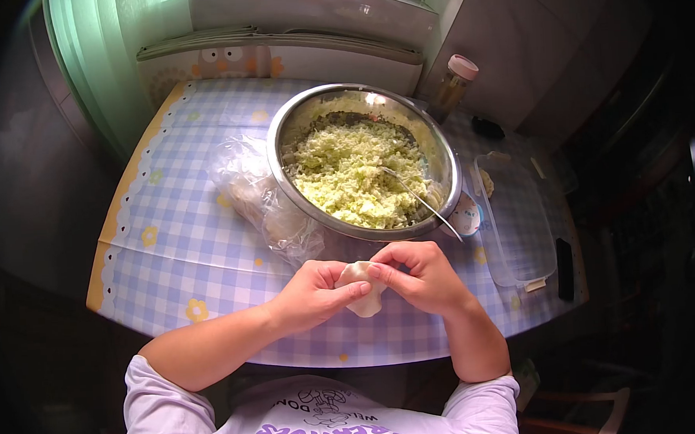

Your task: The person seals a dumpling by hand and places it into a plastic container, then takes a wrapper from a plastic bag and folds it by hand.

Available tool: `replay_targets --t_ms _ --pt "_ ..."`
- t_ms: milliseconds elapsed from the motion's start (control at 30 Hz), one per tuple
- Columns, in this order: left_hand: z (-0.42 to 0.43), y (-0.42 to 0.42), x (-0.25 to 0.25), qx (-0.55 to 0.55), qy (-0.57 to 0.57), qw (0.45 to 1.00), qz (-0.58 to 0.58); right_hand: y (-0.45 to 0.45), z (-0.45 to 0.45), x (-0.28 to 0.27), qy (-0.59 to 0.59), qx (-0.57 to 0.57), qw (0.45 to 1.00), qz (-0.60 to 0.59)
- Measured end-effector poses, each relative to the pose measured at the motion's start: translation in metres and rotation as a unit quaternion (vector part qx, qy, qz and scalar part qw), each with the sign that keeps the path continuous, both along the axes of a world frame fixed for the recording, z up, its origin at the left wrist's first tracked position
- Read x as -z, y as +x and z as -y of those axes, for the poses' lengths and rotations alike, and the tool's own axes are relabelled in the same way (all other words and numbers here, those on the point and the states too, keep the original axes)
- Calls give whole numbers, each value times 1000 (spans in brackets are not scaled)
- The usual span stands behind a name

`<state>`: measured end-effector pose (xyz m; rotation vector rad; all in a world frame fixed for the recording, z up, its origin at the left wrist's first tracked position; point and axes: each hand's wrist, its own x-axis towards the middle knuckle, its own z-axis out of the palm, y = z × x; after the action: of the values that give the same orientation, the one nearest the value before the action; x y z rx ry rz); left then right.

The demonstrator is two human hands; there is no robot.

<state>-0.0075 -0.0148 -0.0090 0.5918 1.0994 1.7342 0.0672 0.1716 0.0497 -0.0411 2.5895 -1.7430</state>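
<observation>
A pale piece of dough [365,301] is held between my two hands, near the front edge of the table. My left hand [317,294] grips its left side, with the thumb across the front. The thumb and fingers of my right hand [421,276] pinch its upper right edge. Whether anything is inside the dough is hidden. Just beyond my hands stands a large metal bowl [281,173] of chopped pale-green filling [353,166]. A metal spoon [429,205] leans in the filling, its handle over the bowl's near right rim.
A clear plastic bag [264,202] with pale contents lies left of the bowl. To the right are a clear plastic container [513,236], a small round lid [467,215] and a black object [565,269]. Behind stands a jar [452,84] with a pink lid. A checked cloth [185,265] covers the table.
</observation>
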Motion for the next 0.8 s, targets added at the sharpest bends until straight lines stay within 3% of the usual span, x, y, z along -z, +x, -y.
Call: replay_targets --t_ms 167,467,667,800 --pt "-1 1 -1 -15 4 1000 9 0 -1 1 46 10 997 -59" --pt "0 -1 1 -28 3 1000 -5 -2 -8 12 -64 8 998 20" --pt "1 -1 4 -8 9 1000 -4 -2 -5 6 8 -15 1000 -6" --pt "0 0 7 2 10 1000 -1 -1 -2 0 -6 -44 998 47"
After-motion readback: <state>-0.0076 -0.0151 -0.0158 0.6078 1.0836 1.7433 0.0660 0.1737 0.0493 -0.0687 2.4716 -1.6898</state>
